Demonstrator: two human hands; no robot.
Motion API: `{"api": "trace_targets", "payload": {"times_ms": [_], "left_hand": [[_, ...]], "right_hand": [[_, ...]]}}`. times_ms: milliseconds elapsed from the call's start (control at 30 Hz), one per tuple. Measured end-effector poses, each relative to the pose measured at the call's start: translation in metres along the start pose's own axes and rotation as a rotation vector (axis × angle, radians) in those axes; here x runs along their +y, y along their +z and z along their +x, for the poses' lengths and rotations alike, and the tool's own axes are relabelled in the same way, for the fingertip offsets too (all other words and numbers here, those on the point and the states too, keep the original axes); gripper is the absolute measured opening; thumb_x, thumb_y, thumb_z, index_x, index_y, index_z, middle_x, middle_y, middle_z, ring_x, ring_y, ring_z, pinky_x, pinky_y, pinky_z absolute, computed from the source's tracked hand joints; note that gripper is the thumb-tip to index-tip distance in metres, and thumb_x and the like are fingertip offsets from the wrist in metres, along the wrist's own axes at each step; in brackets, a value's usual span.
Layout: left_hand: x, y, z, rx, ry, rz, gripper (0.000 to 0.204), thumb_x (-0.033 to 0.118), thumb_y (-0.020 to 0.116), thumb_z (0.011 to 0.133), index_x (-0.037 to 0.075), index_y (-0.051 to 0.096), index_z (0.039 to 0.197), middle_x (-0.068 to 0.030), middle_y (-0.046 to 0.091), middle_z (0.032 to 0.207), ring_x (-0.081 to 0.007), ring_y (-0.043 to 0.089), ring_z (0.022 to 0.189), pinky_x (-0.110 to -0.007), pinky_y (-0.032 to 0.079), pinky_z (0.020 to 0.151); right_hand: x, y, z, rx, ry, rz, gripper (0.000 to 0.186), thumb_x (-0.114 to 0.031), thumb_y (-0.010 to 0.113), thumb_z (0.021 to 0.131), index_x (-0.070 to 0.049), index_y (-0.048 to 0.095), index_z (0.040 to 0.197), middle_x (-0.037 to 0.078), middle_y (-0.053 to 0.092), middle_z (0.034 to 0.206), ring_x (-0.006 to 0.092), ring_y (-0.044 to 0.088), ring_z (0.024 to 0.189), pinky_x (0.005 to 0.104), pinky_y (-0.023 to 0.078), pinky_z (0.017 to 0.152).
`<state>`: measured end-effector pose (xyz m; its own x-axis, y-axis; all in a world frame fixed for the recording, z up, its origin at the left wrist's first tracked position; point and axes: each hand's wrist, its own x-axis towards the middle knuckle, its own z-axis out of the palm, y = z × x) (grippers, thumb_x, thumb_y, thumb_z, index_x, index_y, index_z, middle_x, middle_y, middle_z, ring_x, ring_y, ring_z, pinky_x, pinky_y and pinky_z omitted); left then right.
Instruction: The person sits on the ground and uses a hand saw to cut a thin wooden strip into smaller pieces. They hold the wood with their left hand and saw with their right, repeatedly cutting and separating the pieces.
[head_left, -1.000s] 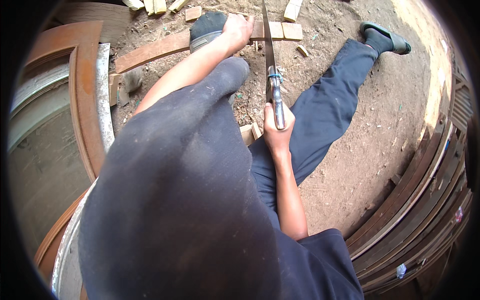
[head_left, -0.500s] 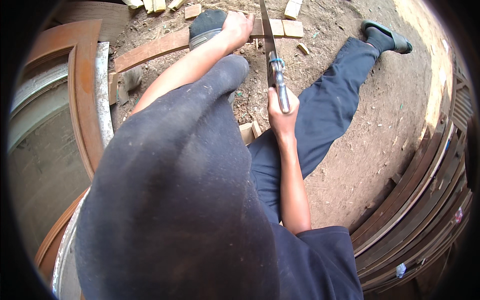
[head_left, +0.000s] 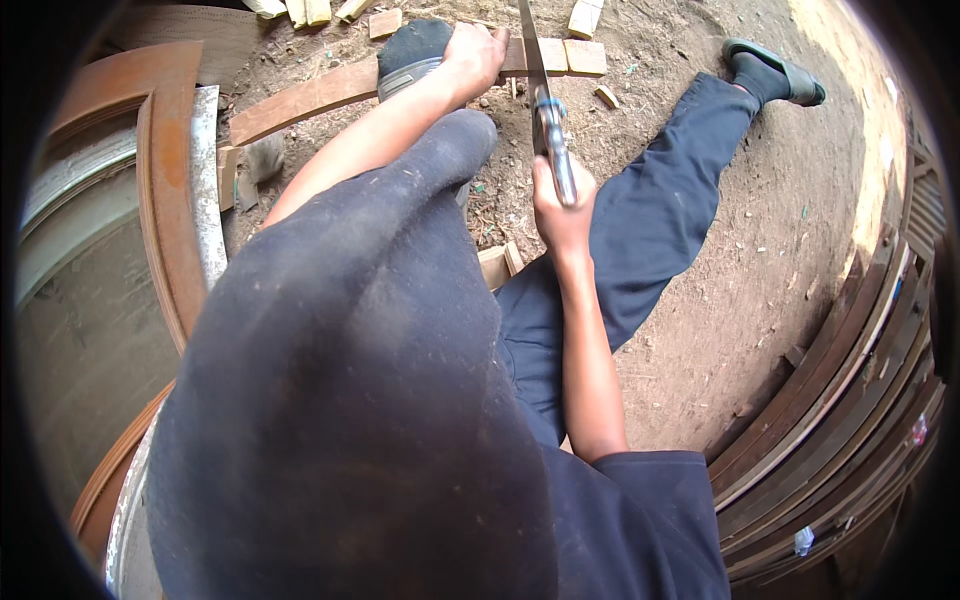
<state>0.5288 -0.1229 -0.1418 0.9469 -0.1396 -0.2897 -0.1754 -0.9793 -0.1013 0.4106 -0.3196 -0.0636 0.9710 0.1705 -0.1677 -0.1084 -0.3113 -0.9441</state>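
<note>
A handsaw [head_left: 535, 70] points away from me, its blade lying across a wooden board [head_left: 320, 98]. My right hand [head_left: 566, 205] is closed around the saw's handle [head_left: 560, 165], which has a blue binding at its front. Just left of the blade, my left hand [head_left: 474, 60] grips the board with its fingers curled at the far edge. My left foot [head_left: 414, 45], in a dark sock and sandal, presses on the board beside that hand. To the right of the blade, a short end of the board [head_left: 545, 57] touches or nearly touches a small wood block [head_left: 586, 57].
Offcuts [head_left: 385, 23] lie on the dirt ground [head_left: 740, 290] ahead. Wooden frames [head_left: 165, 200] lean at the left. Long timber strips [head_left: 850, 370] are stacked at the right. My right leg [head_left: 660, 200] stretches out to the far right, and small wood pieces [head_left: 495, 265] sit between my legs.
My right hand has pushed the saw a little forward, away from me. My left hand, the foot and the board stay in place.
</note>
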Motion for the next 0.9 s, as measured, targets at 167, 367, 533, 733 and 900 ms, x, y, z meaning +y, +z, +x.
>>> {"api": "trace_targets", "payload": {"times_ms": [167, 367, 533, 733, 900], "left_hand": [[-0.005, -0.001, -0.007, -0.006, 0.01, 0.021, 0.039, 0.014, 0.066, 0.078, -0.001, 0.048, 0.11, -0.0199, 0.063, 0.09, -0.0313, 0.065, 0.084, -0.043, 0.05, 0.074], [-0.002, 0.001, -0.003, 0.012, 0.008, 0.026, 0.044, 0.018, 0.067, 0.078, -0.002, 0.048, 0.112, -0.0194, 0.064, 0.09, -0.0316, 0.065, 0.084, -0.043, 0.05, 0.074], [-0.007, 0.0, 0.0, -0.012, 0.031, 0.0, 0.051, 0.025, 0.071, 0.078, -0.002, 0.047, 0.114, -0.0197, 0.064, 0.09, -0.032, 0.065, 0.084, -0.042, 0.05, 0.074], [-0.006, -0.005, -0.005, -0.033, -0.008, 0.041, 0.036, 0.016, 0.062, 0.081, -0.001, 0.048, 0.11, -0.0202, 0.064, 0.092, -0.0316, 0.066, 0.086, -0.042, 0.05, 0.075], [-0.002, -0.009, -0.002, -0.04, 0.027, -0.007, 0.036, 0.014, 0.062, 0.081, -0.002, 0.048, 0.11, -0.0206, 0.064, 0.094, -0.032, 0.066, 0.088, -0.042, 0.051, 0.076]], "right_hand": [[-0.004, -0.004, 0.0, -0.028, 0.024, 0.007, 0.018, -0.005, 0.059, 0.083, 0.001, 0.051, 0.068, 0.004, 0.046, 0.056, 0.0094, 0.042, 0.052, 0.0305, 0.037, 0.049], [-0.002, -0.016, -0.032, -0.025, 0.076, 0.013, 0.014, -0.004, 0.059, 0.083, 0.001, 0.052, 0.071, 0.005, 0.046, 0.057, 0.0094, 0.043, 0.053, 0.0292, 0.038, 0.051], [-0.009, 0.01, 0.021, 0.0, 0.04, 0.031, 0.018, -0.006, 0.059, 0.084, 0.0, 0.051, 0.07, 0.006, 0.046, 0.056, 0.0123, 0.042, 0.051, 0.032, 0.037, 0.049], [0.004, -0.018, -0.046, -0.032, 0.063, 0.008, 0.016, -0.006, 0.06, 0.086, 0.0, 0.053, 0.073, -0.001, 0.046, 0.059, 0.0068, 0.04, 0.055, 0.0269, 0.035, 0.05], [-0.004, 0.003, 0.008, 0.004, 0.043, 0.011, 0.015, -0.005, 0.06, 0.084, 0.0, 0.053, 0.071, 0.005, 0.046, 0.055, 0.0098, 0.042, 0.05, 0.0306, 0.038, 0.049]]}}
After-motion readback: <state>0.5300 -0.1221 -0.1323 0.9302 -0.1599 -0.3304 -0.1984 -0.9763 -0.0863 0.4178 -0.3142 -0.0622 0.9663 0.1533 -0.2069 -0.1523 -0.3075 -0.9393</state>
